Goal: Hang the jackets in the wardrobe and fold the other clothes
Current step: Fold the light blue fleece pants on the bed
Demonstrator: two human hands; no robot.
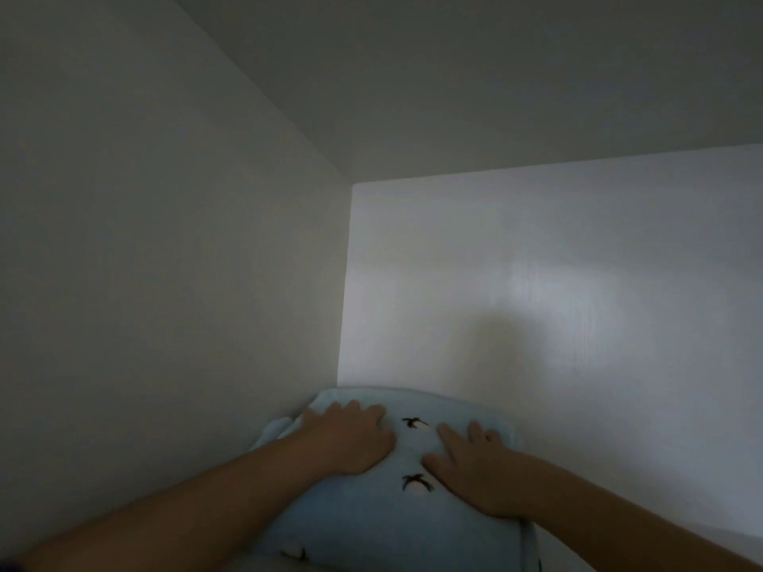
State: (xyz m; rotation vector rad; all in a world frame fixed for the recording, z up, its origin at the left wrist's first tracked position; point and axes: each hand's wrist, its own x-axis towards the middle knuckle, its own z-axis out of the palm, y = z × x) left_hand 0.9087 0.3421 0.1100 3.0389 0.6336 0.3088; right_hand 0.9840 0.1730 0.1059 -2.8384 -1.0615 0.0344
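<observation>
Both palms flat, fingers spread: left hand, right hand press folded garment. Looks soft, light, compressible; best gripped at side edges.

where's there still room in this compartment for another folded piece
Free: right of the folded light blue garment, along the back panel. Crowded: the left corner, where it meets the side panel under the left hand and right hand.

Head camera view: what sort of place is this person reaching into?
Probably the inside of a wardrobe or cupboard: plain white panels meet in a corner, and both hands, left and right, press a folded light-blue garment into it.
</observation>
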